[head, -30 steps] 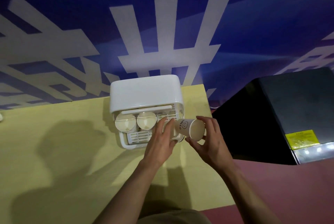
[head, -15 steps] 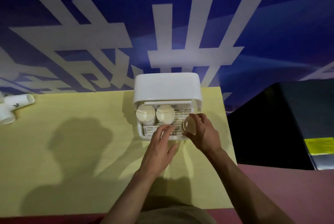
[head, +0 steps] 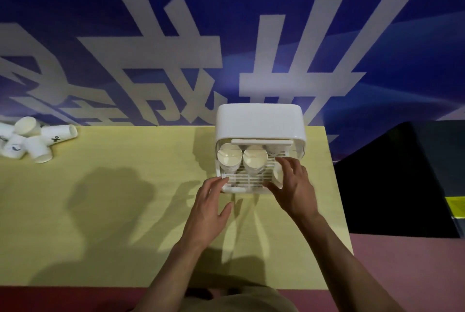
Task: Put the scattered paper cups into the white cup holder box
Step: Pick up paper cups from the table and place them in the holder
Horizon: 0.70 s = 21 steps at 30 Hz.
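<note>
The white cup holder box stands at the far right of the yellow table, its front tray pulled out. Two paper cups lie side by side in the tray's left and middle slots. My right hand grips a third paper cup at the tray's right slot, mostly hidden by my fingers. My left hand rests with straight fingers touching the tray's front left corner. A pile of several scattered paper cups lies at the table's far left.
The yellow table ends just right of the box, where a black surface drops away. A blue banner with white characters rises behind the table. Pink floor shows below the table's near edge.
My right hand has carried the cup from beside the box down into the tray's right slot. My left hand slid to the tray's front left corner. The view shifted, revealing the cup pile.
</note>
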Tool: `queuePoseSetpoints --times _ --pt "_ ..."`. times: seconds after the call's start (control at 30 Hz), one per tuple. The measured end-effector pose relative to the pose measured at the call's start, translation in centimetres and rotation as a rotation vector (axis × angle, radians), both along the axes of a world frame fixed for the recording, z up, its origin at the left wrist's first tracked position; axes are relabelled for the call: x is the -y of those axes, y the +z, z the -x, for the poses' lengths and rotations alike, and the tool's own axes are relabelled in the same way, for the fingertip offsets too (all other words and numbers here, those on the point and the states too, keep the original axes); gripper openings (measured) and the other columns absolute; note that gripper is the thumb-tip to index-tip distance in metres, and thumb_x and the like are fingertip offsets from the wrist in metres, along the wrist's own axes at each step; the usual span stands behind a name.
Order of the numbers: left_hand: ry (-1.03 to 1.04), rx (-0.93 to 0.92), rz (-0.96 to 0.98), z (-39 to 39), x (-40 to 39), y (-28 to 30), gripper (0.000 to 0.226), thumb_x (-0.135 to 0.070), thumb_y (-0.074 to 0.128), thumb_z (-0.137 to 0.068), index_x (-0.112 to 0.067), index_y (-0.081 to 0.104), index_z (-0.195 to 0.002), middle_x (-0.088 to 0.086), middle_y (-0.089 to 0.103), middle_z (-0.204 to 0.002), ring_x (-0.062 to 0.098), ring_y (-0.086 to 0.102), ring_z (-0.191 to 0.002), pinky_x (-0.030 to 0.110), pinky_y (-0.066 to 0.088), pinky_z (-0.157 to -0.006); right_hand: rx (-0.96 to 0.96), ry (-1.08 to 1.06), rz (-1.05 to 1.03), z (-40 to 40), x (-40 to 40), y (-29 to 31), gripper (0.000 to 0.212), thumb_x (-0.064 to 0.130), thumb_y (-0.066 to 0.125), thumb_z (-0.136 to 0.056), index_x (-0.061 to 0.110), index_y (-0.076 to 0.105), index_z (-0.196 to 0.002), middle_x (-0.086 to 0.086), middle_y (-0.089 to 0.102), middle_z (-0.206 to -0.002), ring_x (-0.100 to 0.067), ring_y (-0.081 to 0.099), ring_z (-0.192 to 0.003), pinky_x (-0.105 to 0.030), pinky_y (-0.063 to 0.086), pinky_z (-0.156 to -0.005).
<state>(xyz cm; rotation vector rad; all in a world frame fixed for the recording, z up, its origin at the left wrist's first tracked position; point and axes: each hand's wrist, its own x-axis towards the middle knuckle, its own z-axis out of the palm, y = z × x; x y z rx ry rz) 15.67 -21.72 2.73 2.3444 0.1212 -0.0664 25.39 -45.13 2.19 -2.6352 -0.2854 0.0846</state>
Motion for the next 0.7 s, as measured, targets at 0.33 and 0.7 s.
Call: queuePoseSetpoints --times 0.33,0.7 --pt "0.312 -0.053 0.05 4.6 -19.8 -1.3 0.052 -0.034 0.07 -0.093 -0.032 0.05 -0.141 -0.016 0.043 -0.132 0.013 0.053 -0.122 0.039 0.051 -0.103 0.011 0.322 -0.189 4.8 -22.3 3.3 0.055 0.054 0.068 -0.094 0.02 0.055 -0.135 0.001 0.053 -0.134 -0.023 0.058 -0.113 -0.042 0.058 -0.077" --pt "0.704 0.005 -0.048 6.0 -52.4 -3.9 0.064 -0.021 0.081 -0.082 -0.014 0.052 -0.138 0.014 0.049 -0.133 0.033 0.051 -0.125 0.047 0.048 -0.104 -0.045 0.474 -0.092 4.8 -49.6 1.3 0.065 0.042 0.076 -0.09 0.023 0.047 -0.145 0.0 0.049 -0.138 -0.023 0.055 -0.117 -0.042 0.059 -0.084"
